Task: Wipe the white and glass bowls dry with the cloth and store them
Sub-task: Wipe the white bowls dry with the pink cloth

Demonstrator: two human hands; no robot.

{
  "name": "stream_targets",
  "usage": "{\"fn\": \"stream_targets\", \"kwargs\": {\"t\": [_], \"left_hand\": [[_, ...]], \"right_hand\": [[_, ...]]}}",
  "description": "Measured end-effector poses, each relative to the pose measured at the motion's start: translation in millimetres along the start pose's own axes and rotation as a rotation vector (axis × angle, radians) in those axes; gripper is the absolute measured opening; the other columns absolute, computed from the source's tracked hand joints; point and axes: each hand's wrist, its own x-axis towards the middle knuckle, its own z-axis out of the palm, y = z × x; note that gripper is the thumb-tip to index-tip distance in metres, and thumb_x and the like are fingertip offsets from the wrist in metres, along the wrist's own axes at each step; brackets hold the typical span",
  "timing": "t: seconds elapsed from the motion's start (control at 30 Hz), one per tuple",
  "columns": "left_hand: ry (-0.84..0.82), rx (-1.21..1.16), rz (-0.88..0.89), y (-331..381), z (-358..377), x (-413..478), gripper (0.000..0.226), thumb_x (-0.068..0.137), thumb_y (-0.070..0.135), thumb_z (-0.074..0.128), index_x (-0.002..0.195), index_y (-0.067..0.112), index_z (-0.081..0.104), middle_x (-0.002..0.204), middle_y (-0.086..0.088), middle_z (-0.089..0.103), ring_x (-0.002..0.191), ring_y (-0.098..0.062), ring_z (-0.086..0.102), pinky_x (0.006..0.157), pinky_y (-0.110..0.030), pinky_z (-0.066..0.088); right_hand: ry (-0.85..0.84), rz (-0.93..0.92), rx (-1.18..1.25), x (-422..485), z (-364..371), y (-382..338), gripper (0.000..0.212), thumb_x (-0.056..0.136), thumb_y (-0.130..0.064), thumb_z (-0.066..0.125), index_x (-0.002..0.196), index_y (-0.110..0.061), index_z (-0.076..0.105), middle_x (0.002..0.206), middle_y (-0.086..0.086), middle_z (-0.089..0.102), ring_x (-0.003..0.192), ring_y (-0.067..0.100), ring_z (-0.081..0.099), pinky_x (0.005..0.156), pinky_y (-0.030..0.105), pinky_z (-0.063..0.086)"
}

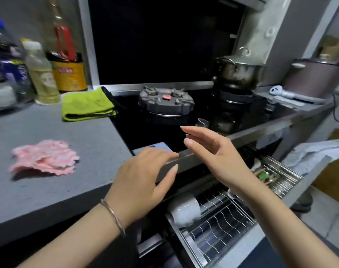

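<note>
Dim indoor light leaves the stove recess (160, 39) almost black, while the grey surface (48, 186) is evenly lit, a soft shadow under the pink cloth (44, 157). The wide lens bends the edges; the bottles (41, 74) at left are blurred.

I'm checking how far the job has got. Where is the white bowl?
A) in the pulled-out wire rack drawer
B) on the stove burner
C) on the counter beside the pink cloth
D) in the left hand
A: the white bowl rests tipped on the wires of the pulled-out wire rack drawer.
</note>
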Motion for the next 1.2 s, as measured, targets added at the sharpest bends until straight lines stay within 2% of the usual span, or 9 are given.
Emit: {"fn": "stream_targets", "kwargs": {"t": [0.23,0.37,0.53,0.7,0.77,0.87,0.97,1.1,1.2], "left_hand": [[0.063,0.249,-0.252,-83.1,-125.1,-31.5,0.052,0.086,0.054,0.032,0.116,0.026,0.063,0.113,0.007,0.065,0.106,-0.012,0.054,0.081,-0.028,0.045],[-0.083,0.260,-0.518,-132.5,-161.5,-48.6,0.063,0.087,0.058,0.026,0.129,0.020,0.054,0.132,0.000,0.057,0.123,-0.022,0.048,0.100,-0.031,0.035],[-0.259,0.232,-0.631,-174.6,-168.0,-63.9,0.069,0.075,0.063,0.007,0.089,0.022,0.060,0.108,-0.010,0.067,0.107,-0.031,0.056,0.093,-0.035,0.036],[-0.297,0.244,-0.678,-186.5,-163.8,-66.2,0.036,0.089,0.051,0.048,0.102,0.023,0.066,0.106,0.000,0.066,0.107,-0.023,0.051,0.093,-0.030,0.036],[-0.246,0.140,-0.672,-185.2,-163.1,-64.9,0.013,0.088,0.038,0.060,0.088,0.025,0.062,0.092,0.001,0.065,0.097,-0.022,0.054,0.084,-0.028,0.039],[-0.100,-0.241,-0.752,-178.0,-168.6,-58.3,0.021,0.090,0.016,0.062,0.075,0.023,0.049,0.063,0.010,0.058,0.065,-0.007,0.056,0.059,-0.015,0.040],[0.073,-0.721,-0.907,-170.6,-179.5,-45.0,0.013,0.094,0.006,0.053,0.082,0.012,0.052,0.067,-0.003,0.059,0.055,-0.004,0.056,0.050,-0.013,0.046],[0.162,-1.015,-0.962,-162.1,-207.4,-32.5,0.012,0.098,0.010,0.045,0.095,0.005,0.056,0.083,-0.015,0.065,0.064,-0.016,0.067,0.060,-0.025,0.058],[0.202,-0.981,-0.867,-160.6,-233.5,-29.4,0.021,0.101,0.015,0.040,0.100,0.009,0.060,0.091,-0.016,0.068,0.071,-0.017,0.069,0.067,-0.024,0.057]], "right_hand": [[-0.151,-0.022,0.022,56.3,104.4,-40.6,0.023,0.088,-0.025,0.065,0.111,-0.027,0.065,0.116,-0.003,0.067,0.111,0.008,0.061,0.100,0.028,0.046],[-0.279,0.090,-0.034,77.1,160.2,-47.3,0.027,0.089,-0.028,0.064,0.116,-0.021,0.064,0.119,0.000,0.065,0.102,0.008,0.062,0.089,0.019,0.047],[-0.451,0.046,-0.231,87.7,212.7,-58.7,0.034,0.088,-0.034,0.065,0.120,-0.021,0.064,0.120,-0.004,0.063,0.107,0.011,0.058,0.084,0.010,0.041],[-0.482,-0.183,-0.445,81.0,226.1,-51.0,0.050,0.075,-0.044,0.076,0.119,-0.025,0.063,0.115,-0.004,0.057,0.107,0.010,0.056,0.095,0.021,0.041],[-0.479,-0.243,-0.444,77.4,225.4,-46.3,0.061,0.069,-0.054,0.075,0.121,-0.027,0.060,0.119,-0.008,0.053,0.114,0.009,0.051,0.101,0.026,0.039],[-0.463,-0.314,-0.506,76.1,226.7,-44.4,0.080,0.064,-0.065,0.072,0.134,-0.041,0.042,0.143,-0.014,0.033,0.137,0.003,0.025,0.114,0.030,0.024],[-0.411,-0.372,-0.420,80.6,235.4,-50.3,0.085,0.067,-0.060,0.072,0.138,-0.050,0.026,0.154,-0.019,0.018,0.143,-0.003,0.007,0.117,0.027,0.014],[-0.311,-0.388,-0.082,91.7,258.0,-62.8,0.069,0.080,-0.032,0.073,0.141,-0.030,0.040,0.148,-0.015,0.038,0.137,-0.001,0.032,0.111,0.022,0.028],[-0.281,-0.239,0.305,100.1,276.0,-82.1,0.044,0.092,-0.011,0.061,0.130,-0.032,0.052,0.121,-0.015,0.063,0.106,0.005,0.059,0.091,0.025,0.046]]}}
